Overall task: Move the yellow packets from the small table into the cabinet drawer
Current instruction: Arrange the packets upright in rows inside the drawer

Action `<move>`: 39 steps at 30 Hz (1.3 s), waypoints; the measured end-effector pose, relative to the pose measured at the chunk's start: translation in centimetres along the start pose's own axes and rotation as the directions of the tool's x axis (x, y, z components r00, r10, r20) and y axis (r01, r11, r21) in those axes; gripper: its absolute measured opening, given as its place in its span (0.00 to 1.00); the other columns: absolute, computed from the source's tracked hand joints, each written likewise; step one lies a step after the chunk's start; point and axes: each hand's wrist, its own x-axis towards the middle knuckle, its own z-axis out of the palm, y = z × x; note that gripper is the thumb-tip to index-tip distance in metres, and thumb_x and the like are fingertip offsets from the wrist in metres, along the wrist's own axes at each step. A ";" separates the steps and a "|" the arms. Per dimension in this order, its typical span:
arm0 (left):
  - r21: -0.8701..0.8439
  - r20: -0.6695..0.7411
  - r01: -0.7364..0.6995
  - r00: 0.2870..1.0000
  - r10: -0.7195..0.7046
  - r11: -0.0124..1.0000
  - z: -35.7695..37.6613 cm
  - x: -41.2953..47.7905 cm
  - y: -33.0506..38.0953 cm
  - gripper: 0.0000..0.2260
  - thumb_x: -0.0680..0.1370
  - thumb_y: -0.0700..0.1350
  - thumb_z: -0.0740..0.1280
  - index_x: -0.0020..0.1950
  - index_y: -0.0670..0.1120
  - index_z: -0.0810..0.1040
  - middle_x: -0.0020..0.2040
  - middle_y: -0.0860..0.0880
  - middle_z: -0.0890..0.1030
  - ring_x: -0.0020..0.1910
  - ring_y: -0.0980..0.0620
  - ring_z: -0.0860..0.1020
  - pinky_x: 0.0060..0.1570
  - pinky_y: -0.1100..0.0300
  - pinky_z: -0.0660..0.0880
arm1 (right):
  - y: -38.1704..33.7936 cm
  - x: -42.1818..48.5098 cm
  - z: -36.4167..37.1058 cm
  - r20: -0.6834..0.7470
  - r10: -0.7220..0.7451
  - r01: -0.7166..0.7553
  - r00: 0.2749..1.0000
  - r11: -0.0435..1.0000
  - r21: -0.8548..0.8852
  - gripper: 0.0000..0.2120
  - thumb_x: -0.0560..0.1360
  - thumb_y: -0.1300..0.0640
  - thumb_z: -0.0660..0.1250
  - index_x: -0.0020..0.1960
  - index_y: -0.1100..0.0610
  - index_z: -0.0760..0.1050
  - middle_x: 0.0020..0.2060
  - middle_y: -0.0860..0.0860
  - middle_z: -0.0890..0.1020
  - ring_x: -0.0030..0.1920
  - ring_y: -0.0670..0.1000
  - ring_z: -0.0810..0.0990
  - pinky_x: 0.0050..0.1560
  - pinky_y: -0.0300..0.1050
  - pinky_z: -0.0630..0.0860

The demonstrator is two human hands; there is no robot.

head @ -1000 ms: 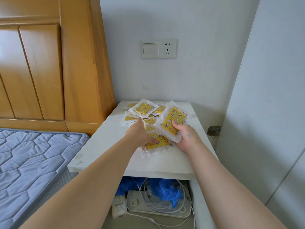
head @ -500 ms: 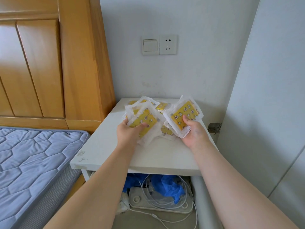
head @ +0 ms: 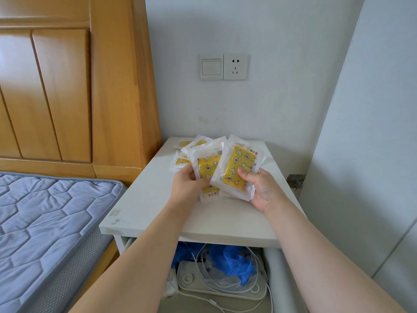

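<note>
Head view. Couldn't count the packets in either bunch, as they overlapped, & the print was too small to read. The left hand (head: 187, 186) gripped a fan of yellow star-printed packets in clear plastic wrap (head: 208, 168), w/ its fingertips hidden behind them. The right hand (head: 264, 190) pinched a second stack of the same yellow packets (head: 239, 168), thumb on the front, fingers hidden underneath. Both bunches were just above the small white rectangular table (head: 225, 222), their edges overlapping. More loose yellow packets (head: 184, 160) lay at the table's back left, partly hidden behind the held ones.

Under the table sat a crumpled blue plastic bag (head: 232, 260), tangled white cables (head: 209, 274) & a flat white device (head: 187, 281), all partly cut off by the tabletop edge. Left of the table were an orange-brown wooden headboard (head: 67, 86) & a grey-blue quilted mattress (head: 45, 222). On the wall above the table was a white switch-and-socket plate (head: 223, 67). Right of the table stood a pale grey panel (head: 372, 132), cut off by the frame.
</note>
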 end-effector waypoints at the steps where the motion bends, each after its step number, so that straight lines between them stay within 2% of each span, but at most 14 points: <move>1: 0.030 0.015 -0.016 1.000 0.016 0.999 0.1 -0.1 0.0 0.15 0.72 0.31 0.70 0.54 0.47 0.80 0.48 0.51 0.84 0.47 0.52 0.83 0.42 0.60 0.80 | -0.1 0.0 -0.1 -0.009 -0.007 0.007 1.000 1.000 0.000 0.12 0.73 0.67 0.67 0.55 0.60 0.77 0.48 0.56 0.84 0.48 0.57 0.83 0.45 0.55 0.81; 3: 0.064 0.032 -0.023 0.999 0.021 0.998 0.4 -0.1 0.1 0.16 0.71 0.32 0.72 0.54 0.50 0.79 0.46 0.56 0.83 0.44 0.59 0.82 0.38 0.65 0.79 | -0.2 -0.1 -0.1 0.001 -0.002 0.002 1.000 1.000 -0.003 0.13 0.72 0.65 0.68 0.55 0.59 0.77 0.49 0.57 0.84 0.48 0.58 0.83 0.45 0.57 0.81; 7: 0.092 0.005 -0.056 0.998 0.056 0.994 0.4 -0.1 -0.1 0.13 0.73 0.35 0.72 0.51 0.53 0.81 0.44 0.57 0.84 0.45 0.57 0.83 0.43 0.63 0.80 | -0.1 -0.1 0.1 0.035 -0.016 0.016 0.999 1.000 -0.004 0.17 0.69 0.64 0.68 0.58 0.61 0.76 0.54 0.59 0.82 0.53 0.59 0.81 0.52 0.59 0.79; 10: 0.167 -0.148 -0.099 0.981 0.124 0.981 0.2 0.2 -0.1 0.10 0.75 0.36 0.69 0.51 0.51 0.77 0.42 0.59 0.81 0.41 0.61 0.80 0.35 0.71 0.74 | 0.0 0.7 -0.5 -0.065 -0.038 0.044 0.997 0.994 0.096 0.10 0.75 0.65 0.64 0.55 0.59 0.77 0.52 0.57 0.82 0.51 0.57 0.82 0.49 0.54 0.79; 13: 0.259 -0.216 -0.109 0.962 0.168 0.960 0.5 0.4 -0.1 0.09 0.77 0.38 0.68 0.52 0.51 0.74 0.42 0.59 0.78 0.41 0.61 0.77 0.35 0.69 0.72 | 0.1 1.0 -0.8 -0.154 0.008 0.010 0.988 0.993 0.114 0.09 0.75 0.66 0.65 0.53 0.57 0.78 0.53 0.56 0.82 0.51 0.58 0.81 0.47 0.55 0.78; 15: 0.302 -0.218 -0.100 0.961 0.171 0.948 0.7 0.2 -0.1 0.09 0.77 0.40 0.68 0.54 0.50 0.74 0.44 0.58 0.78 0.42 0.58 0.77 0.39 0.66 0.73 | 0.2 0.7 -0.7 -0.188 0.010 0.004 0.982 0.997 0.075 0.09 0.75 0.67 0.66 0.52 0.57 0.78 0.52 0.57 0.82 0.51 0.58 0.81 0.44 0.53 0.78; 18: 0.306 -0.191 -0.092 0.969 0.156 0.947 0.7 -0.7 0.2 0.10 0.77 0.40 0.68 0.57 0.50 0.75 0.44 0.58 0.78 0.43 0.58 0.77 0.37 0.68 0.72 | -0.1 -0.6 -0.4 -0.234 0.027 -0.002 0.972 0.994 0.107 0.08 0.74 0.67 0.67 0.51 0.57 0.78 0.53 0.57 0.82 0.52 0.58 0.81 0.42 0.53 0.79; 22: 0.213 -0.171 -0.013 0.984 0.051 0.977 0.2 -3.3 1.1 0.09 0.77 0.40 0.68 0.54 0.51 0.75 0.42 0.60 0.79 0.41 0.61 0.78 0.32 0.73 0.72 | -0.1 -3.8 -0.4 -0.255 0.056 -0.024 0.965 0.991 0.129 0.09 0.73 0.66 0.68 0.51 0.56 0.79 0.54 0.57 0.83 0.53 0.59 0.82 0.50 0.58 0.79; 25: 0.189 -0.103 -0.008 0.994 0.028 0.982 0.1 -5.8 1.5 0.09 0.76 0.40 0.69 0.55 0.50 0.78 0.45 0.57 0.82 0.45 0.59 0.81 0.39 0.68 0.77 | 0.4 -6.7 -0.1 -0.246 0.026 0.003 0.969 0.993 0.115 0.11 0.73 0.67 0.67 0.52 0.55 0.79 0.52 0.56 0.83 0.53 0.59 0.82 0.52 0.58 0.78; 29: 0.281 0.021 -0.088 0.996 0.086 0.956 0.1 -9.9 1.3 0.10 0.75 0.42 0.71 0.52 0.54 0.77 0.43 0.62 0.81 0.42 0.66 0.80 0.37 0.73 0.76 | 1.6 -10.3 0.8 -0.294 -0.127 0.131 0.947 0.991 -0.006 0.12 0.73 0.68 0.67 0.52 0.55 0.79 0.50 0.54 0.84 0.54 0.57 0.82 0.57 0.59 0.77; 32: 0.257 0.013 -0.072 0.997 0.071 0.964 -0.6 -12.7 0.1 0.10 0.75 0.41 0.70 0.50 0.56 0.77 0.43 0.62 0.82 0.43 0.66 0.80 0.38 0.72 0.76 | 3.6 -12.7 1.9 -0.359 -0.183 0.151 0.915 0.982 -0.115 0.11 0.73 0.67 0.68 0.52 0.53 0.78 0.49 0.51 0.84 0.53 0.53 0.82 0.57 0.58 0.77; 34: 0.245 -0.015 -0.017 1.000 0.021 0.969 -1.4 -14.3 -1.0 0.09 0.75 0.42 0.70 0.51 0.55 0.78 0.44 0.59 0.84 0.44 0.63 0.81 0.40 0.70 0.77 | 4.9 -14.3 2.7 -0.347 -0.259 0.182 0.901 0.954 -0.241 0.11 0.74 0.66 0.68 0.49 0.50 0.77 0.45 0.46 0.84 0.49 0.47 0.82 0.53 0.51 0.79; 37: 0.305 0.006 0.073 0.997 -0.079 0.949 -2.7 -15.4 -2.1 0.08 0.75 0.42 0.71 0.53 0.51 0.79 0.45 0.56 0.84 0.44 0.58 0.83 0.45 0.63 0.79 | 6.3 -16.2 3.5 -0.225 -0.369 0.235 0.902 0.855 -0.462 0.13 0.74 0.65 0.68 0.43 0.47 0.75 0.38 0.39 0.82 0.41 0.37 0.81 0.44 0.34 0.77; 39: 0.382 0.020 0.122 0.990 -0.140 0.916 -3.6 -15.6 -2.2 0.07 0.75 0.42 0.72 0.52 0.50 0.79 0.44 0.55 0.84 0.43 0.56 0.83 0.47 0.58 0.80 | 7.1 -16.9 3.6 -0.160 -0.396 0.246 0.904 0.789 -0.563 0.12 0.74 0.64 0.68 0.43 0.46 0.75 0.39 0.38 0.82 0.41 0.35 0.80 0.44 0.31 0.76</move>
